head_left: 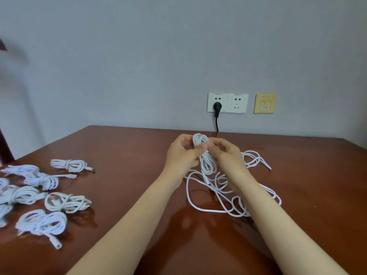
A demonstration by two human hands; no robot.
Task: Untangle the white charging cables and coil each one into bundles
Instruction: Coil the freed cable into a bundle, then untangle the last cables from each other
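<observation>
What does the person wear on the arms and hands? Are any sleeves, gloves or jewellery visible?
Nothing worn is visible. The left hand and the right hand have no gloves, and no ring shows on the visible fingers. The left forearm and the right forearm are bare down to the picture's lower edge: no sleeve, watch or bracelet.

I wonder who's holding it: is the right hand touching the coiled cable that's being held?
Touching. The head view shows the right hand pinching the held coil at its middle, no gap; the left hand grips it too.
</observation>
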